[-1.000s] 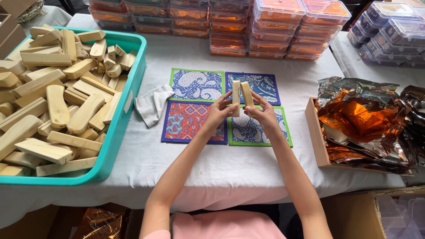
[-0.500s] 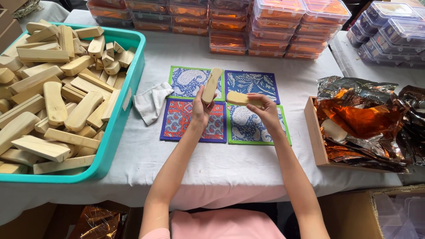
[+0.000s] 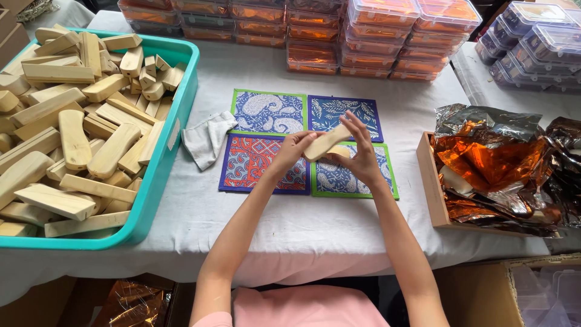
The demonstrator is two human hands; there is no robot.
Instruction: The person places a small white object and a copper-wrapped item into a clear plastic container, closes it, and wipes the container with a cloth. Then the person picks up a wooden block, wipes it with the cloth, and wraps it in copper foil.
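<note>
Together held a pale, smooth wooden block [image 3: 327, 142] in both hands, left [image 3: 292, 151] and right [image 3: 358, 156], above patterned mats [image 3: 266, 112], well clear of teal bin [image 3: 172, 145] and tray [image 3: 427, 181].

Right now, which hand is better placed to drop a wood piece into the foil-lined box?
Probably the right hand: it holds the wood pieces together with the left hand and is nearer the foil-lined box on that side. The left would have to cross over.
</note>
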